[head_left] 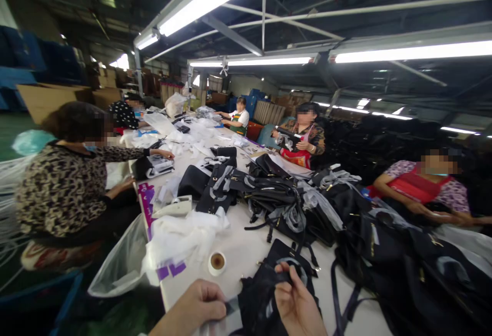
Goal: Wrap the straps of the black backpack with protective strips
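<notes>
At the bottom centre, my left hand (198,308) is closed, its thumb pressed on a strip of clear plastic film (231,315). To its right my right hand (295,300) has its palm turned up, and its thumb and fingers pinch a dark strap (283,269). A black bag (255,295) lies on the white table between and behind both hands, with grey wrapping on its handle. Just beyond my left hand stands a small white round container (217,263) with a brown centre.
Black bags (277,192) are heaped on the table (240,233) ahead and to the right. White plastic wrapping (188,236) and a tape dispenser (175,206) lie at the left. Several people sit around the table; a clear bag (121,264) hangs at its left edge.
</notes>
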Tool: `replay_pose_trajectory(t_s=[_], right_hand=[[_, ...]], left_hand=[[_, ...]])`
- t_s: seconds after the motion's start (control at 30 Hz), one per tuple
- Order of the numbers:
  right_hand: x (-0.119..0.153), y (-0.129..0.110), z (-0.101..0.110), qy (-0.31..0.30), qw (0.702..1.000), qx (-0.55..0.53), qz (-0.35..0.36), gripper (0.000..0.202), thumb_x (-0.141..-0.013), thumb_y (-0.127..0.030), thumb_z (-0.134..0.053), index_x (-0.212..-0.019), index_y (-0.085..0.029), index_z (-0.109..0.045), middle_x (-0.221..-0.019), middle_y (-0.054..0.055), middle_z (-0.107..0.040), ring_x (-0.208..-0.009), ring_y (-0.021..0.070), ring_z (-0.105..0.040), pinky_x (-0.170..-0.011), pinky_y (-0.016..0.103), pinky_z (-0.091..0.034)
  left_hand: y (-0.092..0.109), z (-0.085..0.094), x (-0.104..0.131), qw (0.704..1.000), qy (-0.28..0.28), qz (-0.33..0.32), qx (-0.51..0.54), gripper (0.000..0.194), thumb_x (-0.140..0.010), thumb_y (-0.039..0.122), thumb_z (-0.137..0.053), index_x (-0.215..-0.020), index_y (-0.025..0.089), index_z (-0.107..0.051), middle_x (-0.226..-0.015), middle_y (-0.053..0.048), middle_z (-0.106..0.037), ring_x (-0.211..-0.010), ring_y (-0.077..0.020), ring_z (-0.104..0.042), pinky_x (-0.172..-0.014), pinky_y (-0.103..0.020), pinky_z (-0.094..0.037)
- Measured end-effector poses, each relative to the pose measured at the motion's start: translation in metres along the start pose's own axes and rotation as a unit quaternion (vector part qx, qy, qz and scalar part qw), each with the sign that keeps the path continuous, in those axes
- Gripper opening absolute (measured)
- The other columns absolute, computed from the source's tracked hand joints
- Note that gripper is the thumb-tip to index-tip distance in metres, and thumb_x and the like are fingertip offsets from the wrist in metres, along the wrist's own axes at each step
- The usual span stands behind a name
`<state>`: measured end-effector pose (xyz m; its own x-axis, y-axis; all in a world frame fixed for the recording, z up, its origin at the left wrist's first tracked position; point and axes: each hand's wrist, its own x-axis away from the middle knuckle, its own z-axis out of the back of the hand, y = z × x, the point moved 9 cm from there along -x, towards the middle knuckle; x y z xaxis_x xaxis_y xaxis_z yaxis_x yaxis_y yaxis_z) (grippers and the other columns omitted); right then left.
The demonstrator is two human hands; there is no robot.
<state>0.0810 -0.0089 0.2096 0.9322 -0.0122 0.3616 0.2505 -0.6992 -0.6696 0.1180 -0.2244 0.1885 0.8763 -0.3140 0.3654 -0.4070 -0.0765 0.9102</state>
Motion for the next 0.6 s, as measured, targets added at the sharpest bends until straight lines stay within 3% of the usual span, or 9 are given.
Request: replay_pose_trajectory(t_s=[0.07,0.13,0.27,0.37,0.47,0.6], right_hand=[[0.000,0.003,-0.003,0.003,0.997,0.071,0.029,0.052,-0.044,-0.050,-0.103,-0.080,-0.022,-0.078,-0.081,0.001,-0.076,-0.053,0.0065,-0.054,-0.049,0.017,-0.047],[0.004,0.009,-0.018,-0.050,0.977,0.197,0.058,0.050,-0.061,-0.063,-0.093,-0.084,-0.021,-0.079,-0.083,0.003,-0.076,-0.056,0.0102,-0.057,-0.052,0.023,-0.050],[0.016,0.025,-0.040,-0.134,0.890,0.422,0.107,0.061,-0.078,-0.077,-0.070,-0.089,-0.018,-0.079,-0.060,0.003,-0.067,-0.057,0.0181,-0.060,-0.059,0.030,-0.051],[0.022,0.026,-0.043,-0.124,0.866,0.467,0.130,0.065,-0.084,-0.079,-0.060,-0.095,-0.018,-0.078,-0.059,0.004,-0.067,-0.059,0.0211,-0.061,-0.059,0.031,-0.050],[0.026,0.009,-0.046,-0.100,0.855,0.475,0.183,0.059,-0.089,-0.074,-0.057,-0.095,-0.020,-0.078,-0.060,0.003,-0.068,-0.063,0.0221,-0.064,-0.067,0.031,-0.055],[0.036,-0.010,-0.066,-0.160,0.812,0.502,0.252,0.045,-0.090,-0.063,-0.064,-0.095,-0.022,-0.080,-0.081,0.007,-0.075,-0.063,0.0203,-0.067,-0.072,0.032,-0.059]], left_hand=[[-0.003,0.009,0.011,1.000,0.020,0.013,-0.002,0.015,-0.052,0.032,-0.067,-0.056,0.018,-0.065,-0.049,0.001,-0.065,-0.042,-0.0124,-0.054,-0.044,-0.023,-0.033],[-0.006,0.015,0.018,0.999,0.033,0.018,-0.003,0.014,-0.052,0.030,-0.065,-0.057,0.017,-0.068,-0.049,0.001,-0.064,-0.046,-0.0135,-0.058,-0.046,-0.022,-0.034],[-0.013,0.024,0.023,0.998,0.060,0.017,0.007,0.017,-0.051,0.027,-0.062,-0.060,0.016,-0.072,-0.051,-0.001,-0.066,-0.048,-0.0143,-0.058,-0.050,-0.024,-0.037],[-0.019,0.030,0.024,0.998,0.068,0.012,0.016,0.019,-0.052,0.027,-0.064,-0.063,0.015,-0.074,-0.053,-0.001,-0.067,-0.050,-0.0142,-0.056,-0.054,-0.026,-0.038],[-0.019,0.034,0.023,0.998,0.069,0.001,-0.014,0.023,-0.053,0.027,-0.068,-0.069,0.014,-0.077,-0.054,0.003,-0.062,-0.052,-0.0098,-0.045,-0.055,-0.025,-0.031],[-0.006,0.035,0.024,0.995,0.061,-0.032,-0.067,0.022,-0.057,0.027,-0.068,-0.072,0.015,-0.079,-0.055,0.006,-0.055,-0.056,-0.0090,-0.038,-0.057,-0.026,-0.027]])
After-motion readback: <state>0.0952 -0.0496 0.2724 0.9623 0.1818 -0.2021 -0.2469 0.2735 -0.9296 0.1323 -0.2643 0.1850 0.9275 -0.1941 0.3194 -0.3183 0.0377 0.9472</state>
